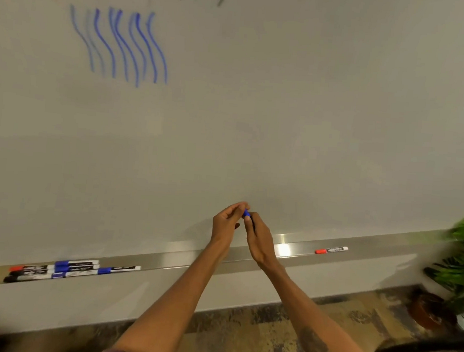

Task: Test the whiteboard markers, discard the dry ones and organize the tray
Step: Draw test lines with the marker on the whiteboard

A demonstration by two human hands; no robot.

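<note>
My right hand [259,239] grips a blue marker [246,213] just above the metal tray [191,258] in front of the whiteboard [257,122]. My left hand [225,225] pinches the marker's blue cap end with its fingertips. Most of the marker's body is hidden inside my right hand. A group of several markers [70,270], red, black and blue, lies at the tray's left end. A single red marker [331,250] lies on the tray to the right of my hands.
Blue wavy test strokes [119,44] mark the board at the upper left, with faint red and black strokes above. A potted plant [462,266] stands at the right, and a dark chair part [422,347] juts in at the lower right.
</note>
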